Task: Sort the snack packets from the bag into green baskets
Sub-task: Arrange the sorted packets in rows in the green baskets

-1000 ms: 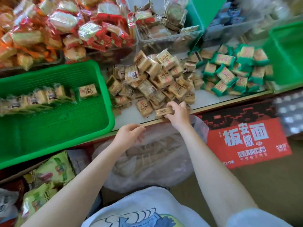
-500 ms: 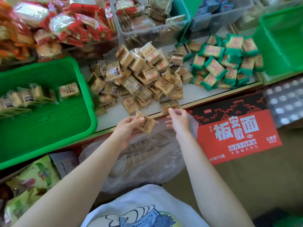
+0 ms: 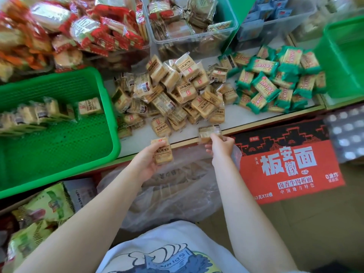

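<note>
My left hand grips a tan snack packet upright over the shelf's front edge. My right hand pinches a second tan packet at the edge of the white shelf. Behind them lies a heap of tan packets, with a heap of green-wrapped packets to its right. A green basket at the left holds a row of tan packets. Another green basket stands at the far right. The clear plastic bag hangs below my hands with packets inside.
Clear bins and red-wrapped snacks fill the back of the shelf. A red noodle carton stands below the shelf at the right. Green snack bags lie at the lower left.
My right hand passed a tan packet to my left hand, then reached back to the shelf edge and took hold of another one. My left hand now holds its packet upright.
</note>
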`<state>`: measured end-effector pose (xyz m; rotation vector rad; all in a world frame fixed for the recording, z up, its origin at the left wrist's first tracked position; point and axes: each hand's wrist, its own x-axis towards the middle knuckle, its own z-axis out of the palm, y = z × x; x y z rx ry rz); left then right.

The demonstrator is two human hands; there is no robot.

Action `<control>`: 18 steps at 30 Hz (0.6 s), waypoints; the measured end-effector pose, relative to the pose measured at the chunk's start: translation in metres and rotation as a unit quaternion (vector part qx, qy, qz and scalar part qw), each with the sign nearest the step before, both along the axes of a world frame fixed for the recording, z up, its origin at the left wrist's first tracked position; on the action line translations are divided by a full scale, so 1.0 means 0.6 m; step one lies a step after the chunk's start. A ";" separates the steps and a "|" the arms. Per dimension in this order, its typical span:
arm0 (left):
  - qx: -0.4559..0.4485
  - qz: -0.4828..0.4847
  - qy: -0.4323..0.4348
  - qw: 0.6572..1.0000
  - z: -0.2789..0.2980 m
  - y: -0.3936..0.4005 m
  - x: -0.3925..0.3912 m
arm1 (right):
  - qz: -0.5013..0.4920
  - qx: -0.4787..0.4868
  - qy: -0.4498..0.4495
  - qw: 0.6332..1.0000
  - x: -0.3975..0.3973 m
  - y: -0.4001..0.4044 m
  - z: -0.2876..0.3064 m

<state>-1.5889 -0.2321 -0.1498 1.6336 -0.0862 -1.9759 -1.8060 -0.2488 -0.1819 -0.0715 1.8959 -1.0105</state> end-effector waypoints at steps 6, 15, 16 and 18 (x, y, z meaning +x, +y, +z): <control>-0.032 -0.093 0.011 0.995 0.003 -0.012 -0.011 | 0.210 -0.101 -0.142 0.962 0.011 0.030 0.073; -0.072 -0.097 0.056 0.991 0.019 -0.018 -0.003 | 0.099 -0.048 -0.040 0.993 0.012 -0.076 0.055; -0.071 -0.093 0.056 0.992 0.019 -0.016 0.003 | 0.084 -0.040 -0.048 0.994 0.013 -0.089 0.048; -0.069 -0.091 0.057 0.992 0.024 -0.011 0.015 | 0.056 -0.036 -0.059 0.996 0.021 -0.106 0.040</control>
